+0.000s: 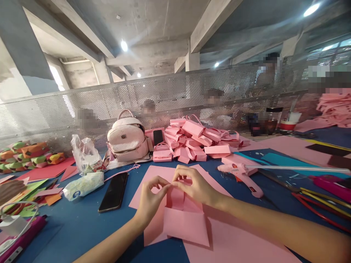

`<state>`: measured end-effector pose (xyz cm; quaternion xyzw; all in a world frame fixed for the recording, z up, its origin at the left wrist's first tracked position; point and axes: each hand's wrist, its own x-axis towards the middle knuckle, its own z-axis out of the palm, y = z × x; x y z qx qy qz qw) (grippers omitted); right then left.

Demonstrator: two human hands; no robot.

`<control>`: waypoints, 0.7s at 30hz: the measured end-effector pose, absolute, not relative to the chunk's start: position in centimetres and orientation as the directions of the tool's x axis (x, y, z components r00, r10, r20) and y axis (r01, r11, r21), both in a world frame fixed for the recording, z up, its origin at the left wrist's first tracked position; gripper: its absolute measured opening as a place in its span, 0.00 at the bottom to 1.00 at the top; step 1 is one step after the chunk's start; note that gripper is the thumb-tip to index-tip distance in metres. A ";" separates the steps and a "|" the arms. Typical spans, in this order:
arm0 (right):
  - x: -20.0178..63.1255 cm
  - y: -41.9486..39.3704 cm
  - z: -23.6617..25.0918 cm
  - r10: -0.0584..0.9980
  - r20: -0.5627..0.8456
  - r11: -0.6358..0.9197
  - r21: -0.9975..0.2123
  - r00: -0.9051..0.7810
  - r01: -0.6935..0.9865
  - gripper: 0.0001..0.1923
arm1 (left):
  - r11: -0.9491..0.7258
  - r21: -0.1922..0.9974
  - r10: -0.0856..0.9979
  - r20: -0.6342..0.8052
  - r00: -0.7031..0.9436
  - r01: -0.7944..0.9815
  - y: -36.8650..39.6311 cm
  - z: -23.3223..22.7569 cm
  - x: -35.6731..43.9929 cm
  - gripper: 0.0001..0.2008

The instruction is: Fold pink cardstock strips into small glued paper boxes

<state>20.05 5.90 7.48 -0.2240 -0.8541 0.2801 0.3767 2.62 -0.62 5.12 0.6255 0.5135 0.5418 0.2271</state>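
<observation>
Reaching in over the blue table [79, 223] from the lower corners, both forearms slant inward, the left hand [152, 195] and right hand [196, 184] meeting nearly fingertip to fingertip. Beyond sit one heap of pink boxes [189, 137] — too tangled to count — and one backpack [126, 140]. Thumbs and forefingers pinch the upper edge of one folded pink paper piece [186, 224], above pink sheets at the table's near middle. Smaller come one glue gun [236, 170], one phone [113, 191] and the backpack's tag [123, 136], its lettering illegible.
</observation>
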 end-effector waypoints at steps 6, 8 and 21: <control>19.9 5.8 7.2 0.567 0.552 0.796 -0.559 -0.611 0.233 0.08 | -0.419 0.766 0.851 0.519 -0.084 0.488 -0.9 5.2 2.5 0.10; 19.9 5.9 7.1 0.559 0.564 0.804 -0.549 -0.608 0.229 0.11 | -0.428 0.757 0.843 0.531 -0.084 0.494 -0.9 5.1 2.6 0.10; 19.8 6.5 7.0 0.629 0.496 0.700 -0.696 -0.598 0.159 0.13 | -0.377 0.822 0.867 0.475 -0.149 0.427 -0.6 4.7 2.8 0.09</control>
